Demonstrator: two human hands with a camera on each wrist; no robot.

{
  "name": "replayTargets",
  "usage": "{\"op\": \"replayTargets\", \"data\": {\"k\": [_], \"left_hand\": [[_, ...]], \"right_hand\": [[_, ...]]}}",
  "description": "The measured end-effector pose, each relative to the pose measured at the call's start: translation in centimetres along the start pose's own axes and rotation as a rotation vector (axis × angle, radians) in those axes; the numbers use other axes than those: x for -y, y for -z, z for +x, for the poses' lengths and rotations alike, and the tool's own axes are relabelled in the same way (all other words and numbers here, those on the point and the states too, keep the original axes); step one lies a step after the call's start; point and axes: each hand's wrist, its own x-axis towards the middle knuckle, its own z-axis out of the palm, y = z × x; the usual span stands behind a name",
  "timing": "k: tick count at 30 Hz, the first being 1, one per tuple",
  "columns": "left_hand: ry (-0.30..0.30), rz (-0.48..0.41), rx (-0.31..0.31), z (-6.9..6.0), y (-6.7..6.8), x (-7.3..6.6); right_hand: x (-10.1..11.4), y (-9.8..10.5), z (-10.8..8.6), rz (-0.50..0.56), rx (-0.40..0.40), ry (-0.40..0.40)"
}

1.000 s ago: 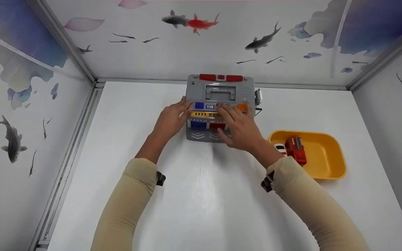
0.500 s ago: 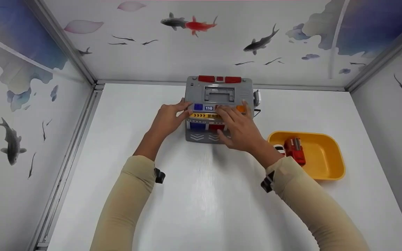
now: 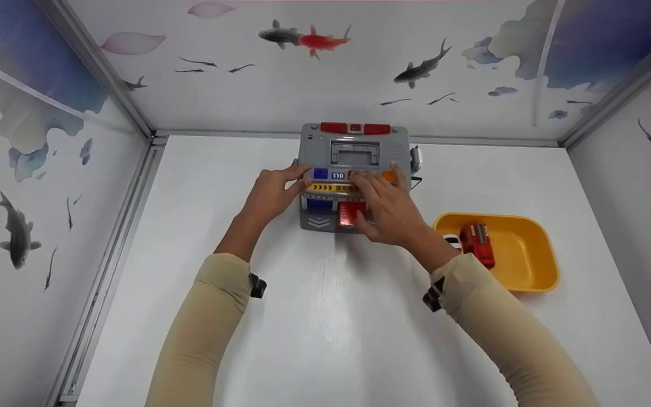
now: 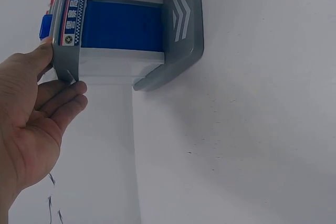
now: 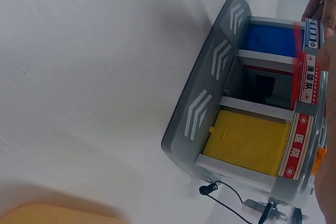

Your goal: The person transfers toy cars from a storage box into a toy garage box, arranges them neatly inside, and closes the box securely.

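Observation:
A grey toy garage [image 3: 317,150] stands at the back of the white table. Its left roof edge is pinched between the thumb and fingers of my left hand [image 3: 272,192]. My right hand [image 3: 390,212] rests on the roof front, fingertips over the red button [image 3: 352,175], thumb hanging by the front. The red door [image 3: 350,213] is swung up and sticks out, and the middle bay [image 5: 265,85] behind it is uncovered in the right wrist view. The blue door [image 4: 123,24] and yellow door [image 5: 247,142] cover their bays.
A yellow tub [image 3: 529,277] stands on the right, holding a red toy truck [image 3: 478,244] and a partly hidden white toy vehicle [image 3: 453,242]. A thin black cord [image 5: 231,187] hangs at the garage's right side. Printed wall panels enclose the table's back and sides.
The red middle door has swung outward and up from its lowered position. My left fingers have spread a little at the roof edge; my right hand stays nearly in place.

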Motion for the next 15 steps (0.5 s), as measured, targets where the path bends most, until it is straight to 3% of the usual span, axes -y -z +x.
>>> {"op": "replayTargets", "data": {"k": [15], "left_hand": [[0.013,0.050,-0.015,-0.12,-0.24,-0.13]], "right_hand": [[-0.55,0.76,-0.76,-0.011,0.015,0.067]]}}
